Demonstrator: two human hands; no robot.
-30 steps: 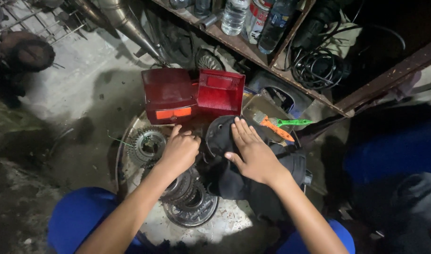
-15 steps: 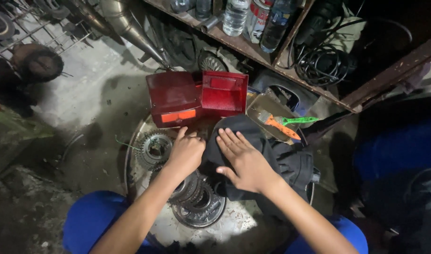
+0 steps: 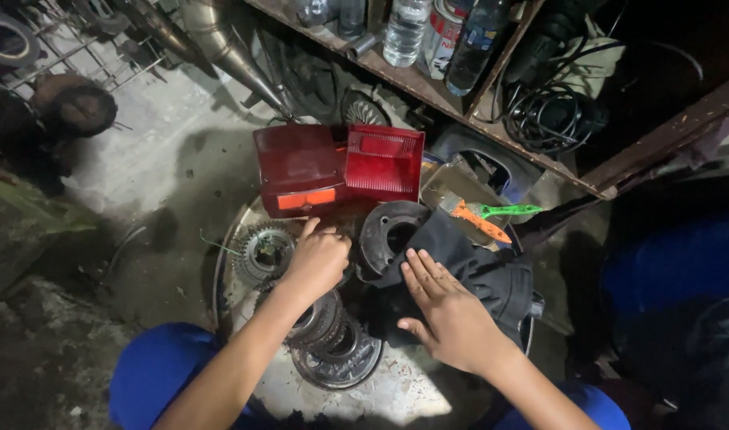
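Note:
My left hand (image 3: 316, 259) is curled over the top of a stack of metal gears (image 3: 332, 350), its index finger pointing toward a red tail-light housing (image 3: 332, 167). My right hand (image 3: 448, 314) lies flat, fingers spread, on a dark cloth (image 3: 480, 271) draped beside a round black metal hub (image 3: 392, 231). A smaller toothed gear (image 3: 262, 253) lies left of my left hand. All of this rests on a round metal tray (image 3: 221, 271) between my blue-clad knees.
An orange-and-green handled tool (image 3: 492, 216) lies in a tray at the right. A wooden shelf (image 3: 492, 119) holds plastic bottles (image 3: 404, 32), a can and coiled black cable (image 3: 551, 111). A metal exhaust pipe (image 3: 229, 48) and round parts lie on the concrete floor at left.
My right hand has slid down and right across the dark cloth, uncovering the black hub. My left hand stays on the gear stack. The view has shifted slightly.

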